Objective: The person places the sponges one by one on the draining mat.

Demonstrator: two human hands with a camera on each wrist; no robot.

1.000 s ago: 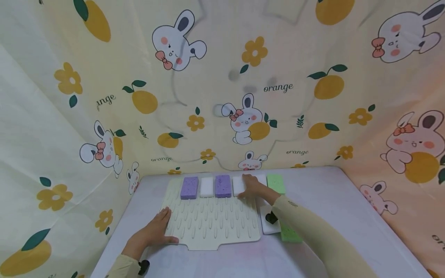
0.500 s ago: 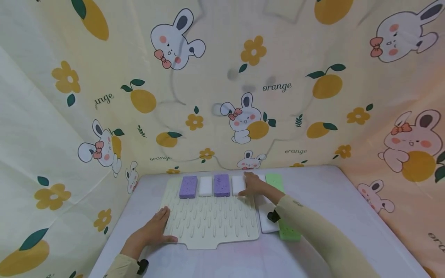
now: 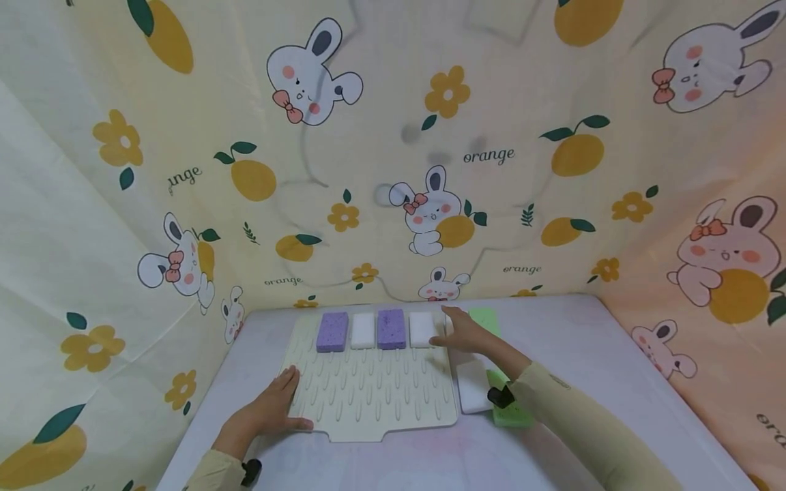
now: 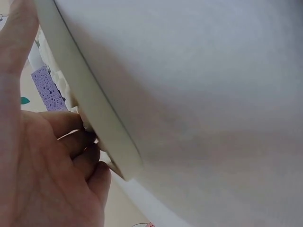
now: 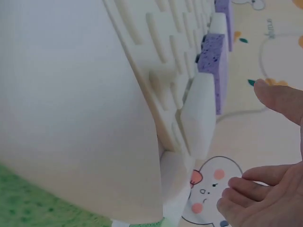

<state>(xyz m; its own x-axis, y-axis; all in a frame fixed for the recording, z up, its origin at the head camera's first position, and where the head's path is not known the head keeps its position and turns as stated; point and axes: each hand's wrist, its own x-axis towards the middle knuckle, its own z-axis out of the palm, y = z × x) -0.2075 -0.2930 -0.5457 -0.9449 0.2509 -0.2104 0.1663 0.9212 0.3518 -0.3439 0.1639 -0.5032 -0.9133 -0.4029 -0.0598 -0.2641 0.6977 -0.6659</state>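
Observation:
A cream ridged mat (image 3: 368, 426) lies on the table. Along its far edge a purple sponge (image 3: 332, 332), a white sponge (image 3: 363, 331), a second purple sponge (image 3: 391, 329) and a second white sponge (image 3: 420, 327) stand in a row with gaps between them. My left hand (image 3: 267, 409) rests on the mat's left edge, fingers extended and thumb near the front corner. My right hand (image 3: 467, 332), thumb and fingers spread, hovers beside the right-hand white sponge. In the right wrist view that white sponge (image 5: 198, 113) stands apart from the hand (image 5: 270, 184).
Right of the mat lie a white sponge (image 3: 471, 387), a green sponge (image 3: 512, 414) and, farther back, another green sponge (image 3: 483, 318); the right hand and sleeve partly cover this group. A printed cloth (image 3: 368, 136) hangs behind the table (image 3: 583, 341).
My right hand has let go of the right-hand white sponge and moved right, its fingers parting. The white sponge stays on the mat. My left hand has not moved.

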